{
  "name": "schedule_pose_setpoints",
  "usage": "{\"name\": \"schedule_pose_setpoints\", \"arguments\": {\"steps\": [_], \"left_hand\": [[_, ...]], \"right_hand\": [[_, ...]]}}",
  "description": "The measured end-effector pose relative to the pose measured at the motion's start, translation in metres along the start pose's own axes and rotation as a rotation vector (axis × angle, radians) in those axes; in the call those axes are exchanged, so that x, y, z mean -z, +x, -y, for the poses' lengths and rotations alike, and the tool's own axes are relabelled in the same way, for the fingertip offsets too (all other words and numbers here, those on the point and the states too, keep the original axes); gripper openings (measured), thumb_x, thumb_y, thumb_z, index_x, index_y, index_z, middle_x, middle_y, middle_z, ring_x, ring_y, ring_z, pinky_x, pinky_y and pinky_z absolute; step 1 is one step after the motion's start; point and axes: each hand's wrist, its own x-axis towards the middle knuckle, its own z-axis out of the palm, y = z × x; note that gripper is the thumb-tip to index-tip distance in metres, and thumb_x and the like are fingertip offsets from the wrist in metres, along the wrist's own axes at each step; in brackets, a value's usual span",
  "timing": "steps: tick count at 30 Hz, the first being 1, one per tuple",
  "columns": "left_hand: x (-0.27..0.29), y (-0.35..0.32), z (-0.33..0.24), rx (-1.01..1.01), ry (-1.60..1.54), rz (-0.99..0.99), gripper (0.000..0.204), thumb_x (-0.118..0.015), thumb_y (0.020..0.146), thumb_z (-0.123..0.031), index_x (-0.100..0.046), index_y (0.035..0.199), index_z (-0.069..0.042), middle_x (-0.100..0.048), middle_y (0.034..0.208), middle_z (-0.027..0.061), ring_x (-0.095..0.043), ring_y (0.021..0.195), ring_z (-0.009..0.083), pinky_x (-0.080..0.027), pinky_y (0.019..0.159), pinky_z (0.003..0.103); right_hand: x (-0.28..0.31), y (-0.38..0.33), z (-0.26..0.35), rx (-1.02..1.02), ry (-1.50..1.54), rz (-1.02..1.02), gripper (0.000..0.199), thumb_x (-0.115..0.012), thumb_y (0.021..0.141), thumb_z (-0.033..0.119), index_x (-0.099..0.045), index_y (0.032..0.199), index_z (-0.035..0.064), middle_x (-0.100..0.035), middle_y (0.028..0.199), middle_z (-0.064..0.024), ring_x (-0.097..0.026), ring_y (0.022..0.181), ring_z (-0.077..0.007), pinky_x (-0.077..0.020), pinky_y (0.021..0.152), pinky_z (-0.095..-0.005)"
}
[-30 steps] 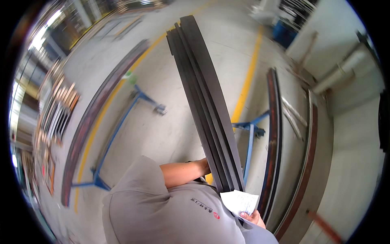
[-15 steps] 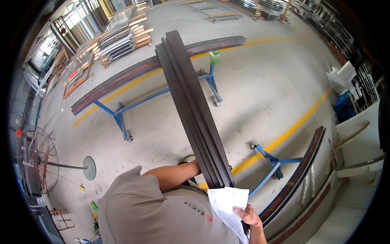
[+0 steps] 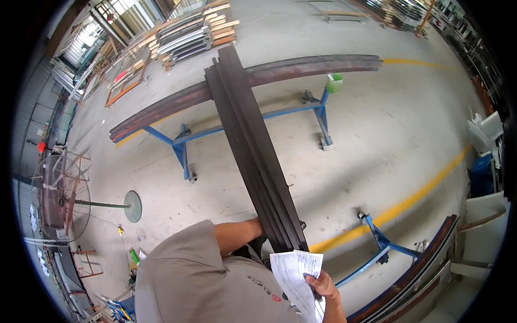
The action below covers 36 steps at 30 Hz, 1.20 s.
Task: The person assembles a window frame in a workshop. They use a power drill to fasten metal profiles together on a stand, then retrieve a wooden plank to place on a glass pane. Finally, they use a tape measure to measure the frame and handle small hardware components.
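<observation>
A bundle of long dark brown profiles stretches away from my body, slanting up and slightly left. My left forearm reaches in from the left to the bundle's underside, where my left hand supports it; the palm and most fingers are hidden behind the profiles. A small dark bump shows at the bundle's right edge, too unclear to name. At the bundle's near end, my right hand is closed on white printed paper sheets, thumb on top. The sheets cover the near ends of the profiles.
Beyond stands a blue wheeled rack with a worn padded beam, crossed in view by the bundle. A green cup hangs on it. Another blue rack is at right. A stand fan and stacked frames are left.
My view has shifted, so the racks and fan appear farther right. The bundle has moved left along the far rack's beam. Both hands keep their hold.
</observation>
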Motion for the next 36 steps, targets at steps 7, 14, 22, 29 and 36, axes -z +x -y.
{"name": "schedule_pose_setpoints", "arguments": {"steps": [7,14,22,29,36], "left_hand": [[0.038,0.006,0.014,-0.04,0.027,-0.013,0.025,-0.061,0.096,-0.022,-0.064,0.115,-0.006,-0.07,0.111,0.0115,-0.068,0.101,0.0236,-0.056,0.091,0.04],[0.047,-0.009,0.001,-0.212,0.128,-0.102,0.024,-0.062,0.095,-0.021,-0.064,0.113,-0.007,-0.07,0.11,0.0114,-0.068,0.1,0.0236,-0.055,0.091,0.04],[0.113,-0.064,-0.062,-0.436,-0.52,-0.76,0.017,-0.07,0.086,-0.019,-0.058,0.094,-0.01,-0.056,0.075,0.0061,-0.058,0.067,0.0214,-0.051,0.063,0.04],[0.017,-0.118,-0.154,-0.869,-0.099,-0.841,0.027,-0.079,0.081,-0.016,-0.058,0.095,-0.008,-0.056,0.072,0.0019,-0.054,0.059,0.0163,-0.048,0.058,0.033],[-0.013,-0.093,-0.162,-0.88,0.349,-0.975,0.038,-0.077,0.073,-0.01,-0.06,0.106,-0.002,-0.061,0.093,0.006,-0.056,0.087,0.0183,-0.049,0.076,0.036]], "right_hand": [[0.007,0.025,-0.044,0.025,-0.063,0.03,0.05,-0.069,0.093,0.024,-0.057,0.131,-0.005,-0.066,0.122,-0.0112,-0.059,0.112,-0.0201,-0.0451,0.1,-0.0362],[-0.001,0.014,-0.025,0.25,-0.29,-0.15,0.047,-0.07,0.091,0.025,-0.06,0.127,-0.0037,-0.068,0.117,-0.0168,-0.063,0.112,-0.026,-0.0476,0.097,-0.0371],[-0.032,-0.014,-0.023,0.35,-0.824,-0.604,0.023,-0.069,0.088,0.018,-0.069,0.099,-0.0021,-0.067,0.091,-0.0231,-0.065,0.085,-0.0435,-0.0516,0.076,-0.0474],[-0.057,-0.021,-0.018,0.439,-0.889,-0.791,0.018,-0.068,0.088,0.013,-0.063,0.077,0.0001,-0.063,0.074,-0.0223,-0.062,0.069,-0.0442,-0.0491,0.062,-0.0493],[-0.07,-0.016,-0.027,0.316,-0.962,-0.936,0.026,-0.067,0.091,0.021,-0.064,0.074,0.0012,-0.065,0.073,-0.0221,-0.063,0.068,-0.0429,-0.0504,0.063,-0.0492]]}}
